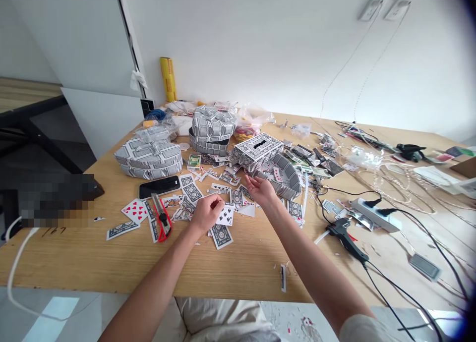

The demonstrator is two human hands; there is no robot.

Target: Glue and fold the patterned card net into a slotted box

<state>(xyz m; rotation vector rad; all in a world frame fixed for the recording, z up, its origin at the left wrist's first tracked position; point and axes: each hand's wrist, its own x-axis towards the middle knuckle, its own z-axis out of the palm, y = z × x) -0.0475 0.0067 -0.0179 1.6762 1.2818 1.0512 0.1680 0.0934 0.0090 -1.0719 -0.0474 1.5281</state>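
Observation:
My left hand (pixel 207 214) is curled closed just above loose playing cards. Whatever its fingers hold, if anything, is hidden. Beside it lies a spades card (pixel 225 216), and nearer me a patterned card back (pixel 222 236). My right hand (pixel 260 190) is open, palm turned up and fingers loosely bent, with nothing visible in it. Its fingertips are close to a box covered in card backs (pixel 258 147) and an open, card-walled tray (pixel 289 176). I cannot tell whether they touch.
A red utility knife (pixel 162 218) and a phone (pixel 159 187) lie left. Card-covered boxes (pixel 148 156) (pixel 214 124) stand behind. At right are a glue gun (pixel 348 240), a power strip (pixel 376 214) and tangled cables (pixel 401 183). A yellow roll (pixel 168 79) stands by the wall.

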